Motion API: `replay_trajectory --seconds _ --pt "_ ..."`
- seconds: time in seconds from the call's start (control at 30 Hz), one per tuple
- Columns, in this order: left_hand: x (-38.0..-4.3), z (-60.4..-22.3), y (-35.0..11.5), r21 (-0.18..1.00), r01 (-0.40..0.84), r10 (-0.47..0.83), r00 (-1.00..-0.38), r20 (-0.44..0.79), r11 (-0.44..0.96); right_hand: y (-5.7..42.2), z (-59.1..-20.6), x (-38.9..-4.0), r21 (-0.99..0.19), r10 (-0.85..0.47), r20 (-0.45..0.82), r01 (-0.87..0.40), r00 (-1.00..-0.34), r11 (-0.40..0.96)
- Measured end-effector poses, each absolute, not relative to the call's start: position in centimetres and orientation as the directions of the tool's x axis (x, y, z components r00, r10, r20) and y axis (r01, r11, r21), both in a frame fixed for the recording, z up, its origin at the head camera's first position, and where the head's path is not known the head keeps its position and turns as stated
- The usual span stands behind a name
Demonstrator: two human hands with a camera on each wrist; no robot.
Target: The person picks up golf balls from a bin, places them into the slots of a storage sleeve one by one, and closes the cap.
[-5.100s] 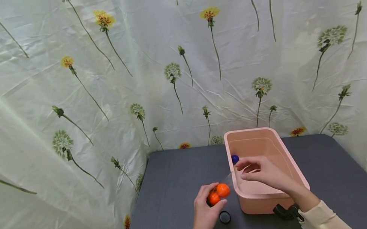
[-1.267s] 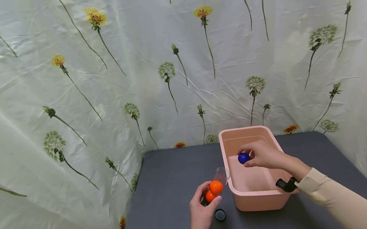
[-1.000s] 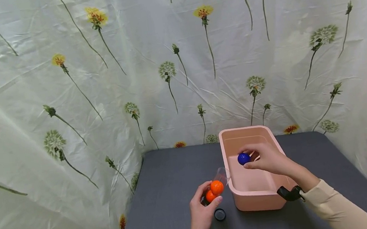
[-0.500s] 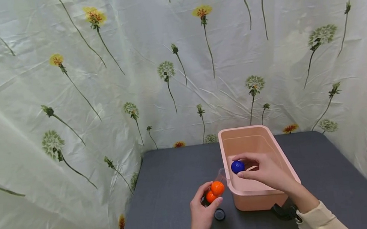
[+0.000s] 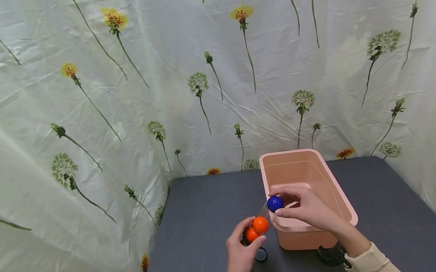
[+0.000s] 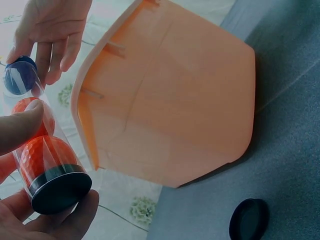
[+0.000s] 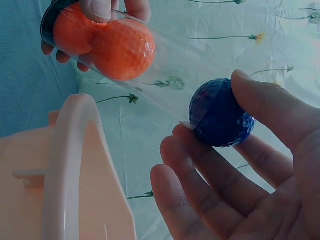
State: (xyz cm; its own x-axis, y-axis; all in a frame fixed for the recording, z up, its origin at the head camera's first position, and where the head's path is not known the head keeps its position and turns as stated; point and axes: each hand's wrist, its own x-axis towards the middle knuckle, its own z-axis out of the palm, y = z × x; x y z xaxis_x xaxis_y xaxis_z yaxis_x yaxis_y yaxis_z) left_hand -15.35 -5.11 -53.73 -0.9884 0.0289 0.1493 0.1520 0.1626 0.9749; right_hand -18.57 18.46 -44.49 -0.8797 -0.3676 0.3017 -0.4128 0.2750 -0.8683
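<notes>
My left hand (image 5: 241,252) grips a clear plastic tube (image 7: 172,65) that slants up to the right. Two orange golf balls (image 7: 125,49) sit inside it, toward the end closed by a black cap (image 6: 61,192). A dark blue golf ball (image 7: 220,112) is at the tube's open mouth, partly behind the clear wall in the right wrist view. My right hand (image 5: 305,209) pinches that blue ball between thumb and fingers, over the near left rim of the pink bin (image 5: 341,189).
A loose black cap (image 5: 261,254) lies on the dark grey table (image 5: 209,204), close to my left hand and in front of the bin. A white curtain (image 5: 174,37) with printed dandelions hangs behind and to the left of the table.
My right hand took up the blue ball inside the bin and carried it left and nearer, to the tube's mouth. My left hand has stayed almost in place with the tube.
</notes>
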Motion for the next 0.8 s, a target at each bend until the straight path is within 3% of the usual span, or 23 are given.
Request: replay_trajectory --seconds 0.8 --pt "-15.35 -54.09 -5.76 0.97 0.195 -0.024 -0.979 0.201 0.146 17.93 -44.91 -17.82 -0.884 -0.363 0.289 -0.393 -0.886 0.253"
